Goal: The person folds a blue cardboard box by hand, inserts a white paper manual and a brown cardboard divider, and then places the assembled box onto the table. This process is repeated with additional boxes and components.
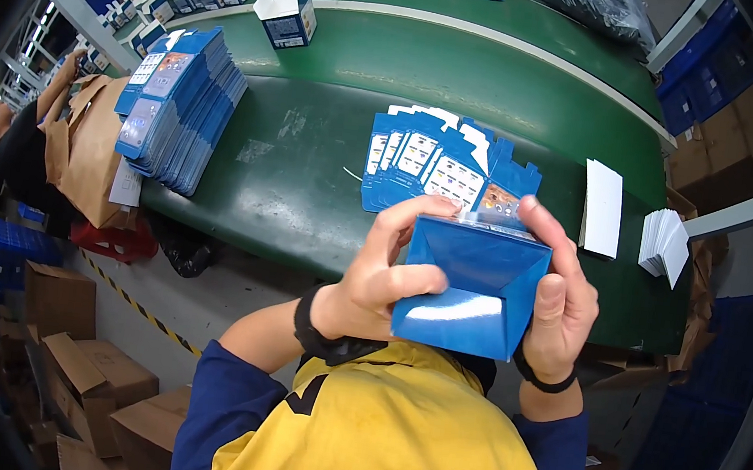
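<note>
Between my two hands is a blue cardboard box (464, 322), held up in front of my chest with a blue end showing folded panels. My left hand (381, 277) grips its left side, the thumb pressed on the blue end. My right hand (563, 296) is closed around the right side, with a finger stretched along the far edge. Just beyond the box, flat blue-and-white box blanks (421, 157) lie fanned out on the green table (301, 163), partly hidden behind my hands and the box.
On the left stands a tall stack of flat blue blanks (183, 114). An opened box (286, 19) stands on the green conveyor, with several more at far left. White folded sheets (601, 208) and a white paper stack (664, 247) lie right. A co-worker (24, 138) is at left.
</note>
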### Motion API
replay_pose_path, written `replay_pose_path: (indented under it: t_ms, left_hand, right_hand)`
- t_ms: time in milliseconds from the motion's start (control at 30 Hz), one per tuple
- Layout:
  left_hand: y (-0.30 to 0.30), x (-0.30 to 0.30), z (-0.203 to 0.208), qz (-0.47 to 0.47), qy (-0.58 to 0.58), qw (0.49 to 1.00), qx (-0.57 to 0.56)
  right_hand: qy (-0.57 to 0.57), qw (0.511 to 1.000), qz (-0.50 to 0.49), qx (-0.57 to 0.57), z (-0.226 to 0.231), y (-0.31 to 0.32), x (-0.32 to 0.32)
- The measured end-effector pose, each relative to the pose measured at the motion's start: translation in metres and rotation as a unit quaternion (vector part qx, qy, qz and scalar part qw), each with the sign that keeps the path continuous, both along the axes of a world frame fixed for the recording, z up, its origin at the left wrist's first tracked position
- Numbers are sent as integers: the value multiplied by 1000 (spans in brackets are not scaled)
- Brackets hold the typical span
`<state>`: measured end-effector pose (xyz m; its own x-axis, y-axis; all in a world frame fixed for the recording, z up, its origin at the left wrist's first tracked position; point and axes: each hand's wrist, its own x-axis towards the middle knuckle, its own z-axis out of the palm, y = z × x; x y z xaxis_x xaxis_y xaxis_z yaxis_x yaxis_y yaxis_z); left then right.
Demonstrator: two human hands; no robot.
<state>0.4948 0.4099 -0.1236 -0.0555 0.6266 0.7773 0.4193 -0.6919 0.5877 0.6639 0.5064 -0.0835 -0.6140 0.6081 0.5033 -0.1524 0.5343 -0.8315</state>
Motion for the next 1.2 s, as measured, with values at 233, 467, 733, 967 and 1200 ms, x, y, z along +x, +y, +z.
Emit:
replay_pose_path:
  t_ms: [233, 467, 733, 967, 1200]
  left_hand:
    - [3, 11, 2, 42, -110, 986, -115]
    - [17, 9, -12, 49, 14, 999, -13]
    - [23, -21, -3, 73, 264, 943, 191]
    - [44, -97, -9, 346, 331, 871, -109]
    - [67, -69, -62, 239, 170, 877, -381]
  right_hand:
    - [17, 990, 107, -88, -13, -15, -9]
    - [40, 996, 49, -61, -17, -14, -15]
    - [3, 912, 158, -379, -3, 33, -6]
    - [-98, 960, 113, -238, -21, 147, -89]
    - [-215, 973, -80, 22, -134, 294, -180]
